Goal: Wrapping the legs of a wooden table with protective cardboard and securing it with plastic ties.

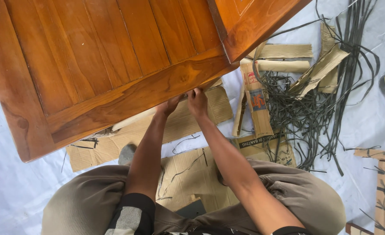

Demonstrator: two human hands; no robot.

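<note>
Hands together at the lower edge of a large varnished wooden panel (101, 65), near its right-hand corner. Left hand (168, 105) reaching up under that edge, fingers hidden beneath the wood; whether closed on anything, impossible to tell. Right hand (197, 102) just beside it, touching or almost touching, fingertips pressed to the same edge, knuckles toward the camera; grip likewise hidden by the panel's rim. Panel directly above and beyond both hands, tilted across the upper left of the view, framed with vertical slats set inside a broad border, lower edge slanting upward to the right. Second piece of the same orange-brown wood (253, 21) overlapping its top right corner. Flattened cardboard sheets (192, 174) under and around the forearms, spread on a pale floor covering (10, 191), partly tucked beneath the panel. Strip of printed cardboard (257, 104) standing just right of the right hand. Tangle of black plastic straps (305, 113) further right, well apart from the hands, mixed with folded corrugated scraps (323, 65). Knees in khaki trousers (83, 200) spread to either side at the bottom, forearms passing between them. Taped cardboard strips (381, 182) lying at the far right edge.
</note>
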